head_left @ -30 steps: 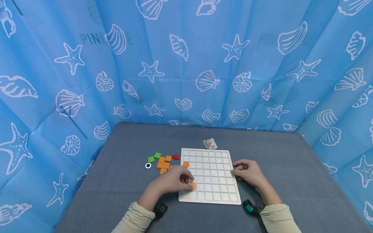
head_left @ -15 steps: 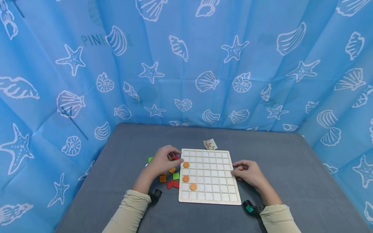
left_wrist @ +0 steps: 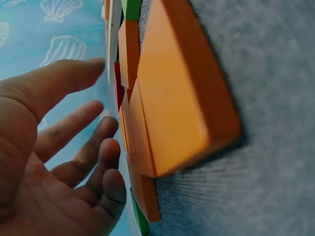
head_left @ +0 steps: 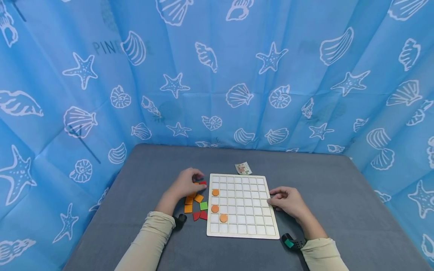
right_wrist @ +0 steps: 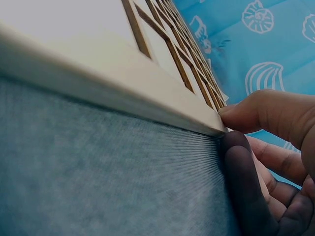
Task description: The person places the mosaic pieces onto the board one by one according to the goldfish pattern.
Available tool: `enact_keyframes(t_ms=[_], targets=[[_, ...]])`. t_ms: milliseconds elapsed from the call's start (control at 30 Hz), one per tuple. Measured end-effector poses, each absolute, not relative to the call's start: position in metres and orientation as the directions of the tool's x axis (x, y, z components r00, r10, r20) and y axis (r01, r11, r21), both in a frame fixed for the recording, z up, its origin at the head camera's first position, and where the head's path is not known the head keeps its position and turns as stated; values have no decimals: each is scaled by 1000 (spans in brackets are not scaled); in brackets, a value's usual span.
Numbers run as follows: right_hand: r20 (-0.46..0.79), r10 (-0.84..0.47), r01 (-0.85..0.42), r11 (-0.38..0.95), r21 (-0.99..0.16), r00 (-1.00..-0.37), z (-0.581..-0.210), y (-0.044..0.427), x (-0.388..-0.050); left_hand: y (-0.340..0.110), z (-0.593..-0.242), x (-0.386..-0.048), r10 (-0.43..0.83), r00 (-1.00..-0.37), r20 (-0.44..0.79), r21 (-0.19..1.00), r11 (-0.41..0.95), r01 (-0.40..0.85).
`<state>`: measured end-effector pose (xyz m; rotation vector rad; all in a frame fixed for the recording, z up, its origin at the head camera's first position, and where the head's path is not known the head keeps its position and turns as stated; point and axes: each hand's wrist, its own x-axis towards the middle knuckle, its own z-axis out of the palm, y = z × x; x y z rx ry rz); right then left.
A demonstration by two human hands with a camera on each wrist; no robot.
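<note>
A pale grid board (head_left: pixel 249 201) lies flat on the table. Three orange discs (head_left: pixel 215 192) sit in cells near its left side. My right hand (head_left: pixel 288 198) pinches the board's right edge, thumb on top and fingertips against the side and underneath, as the right wrist view shows. Left of the board, my left hand (head_left: pixel 184 183) hovers over loose pieces and hides some of them. Its thumb and fingers are apart with nothing between them in the left wrist view. Near it lie orange tiles (left_wrist: pixel 177 98), a green tile (head_left: pixel 203 206) and red pieces (head_left: pixel 196 216).
A small printed card (head_left: pixel 243 168) with a coloured grid lies behind the board. The grey table (head_left: pixel 322 180) reaches back to a blue curtain (head_left: pixel 210 94) with shell and starfish prints.
My left hand has left the lower-left orange disc on the board and moved back and left to the loose pieces. The right hand keeps its place on the board's edge.
</note>
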<state>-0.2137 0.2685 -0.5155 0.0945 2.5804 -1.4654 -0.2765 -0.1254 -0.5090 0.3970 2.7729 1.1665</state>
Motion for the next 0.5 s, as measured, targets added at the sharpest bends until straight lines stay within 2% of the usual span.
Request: enact_keyframes(t_ms=[133, 500], targets=[[-177, -28, 138, 515, -846, -984, -516, 268, -214, -126, -510, -277, 294, -955, -31, 699, 690, 189], [-168, -27, 130, 517, -846, -985, -517, 268, -213, -125, -510, -275, 300, -953, -29, 691, 696, 198]])
